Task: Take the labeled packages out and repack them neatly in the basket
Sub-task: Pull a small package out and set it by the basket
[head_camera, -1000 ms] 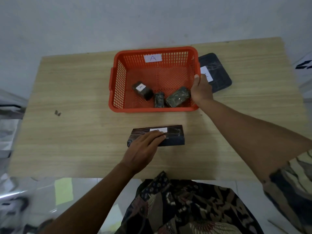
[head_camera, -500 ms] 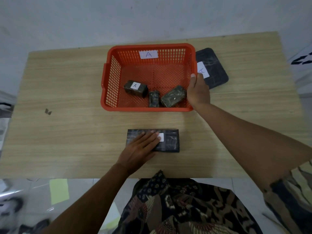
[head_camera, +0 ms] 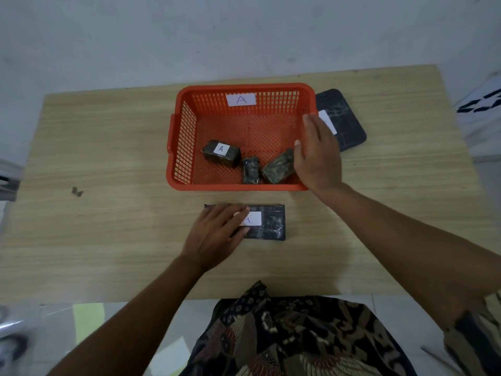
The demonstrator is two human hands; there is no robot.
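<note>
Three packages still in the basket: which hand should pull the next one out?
Right. The right hand hovers open at the basket's right side, beside the nearest package. The left hand lies flat on the long package on the table.

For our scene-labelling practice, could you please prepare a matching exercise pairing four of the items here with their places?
Things:
1. long package
2. flat dark package
3. small package with the A label facing up
4. white A label

Places:
a. on the orange basket's far wall
b. on the table in front of the basket, under the left hand
c. inside the basket, near its left wall
d. on the table right of the basket, behind the right hand

Pairs: 1-b, 2-d, 3-c, 4-a
</note>
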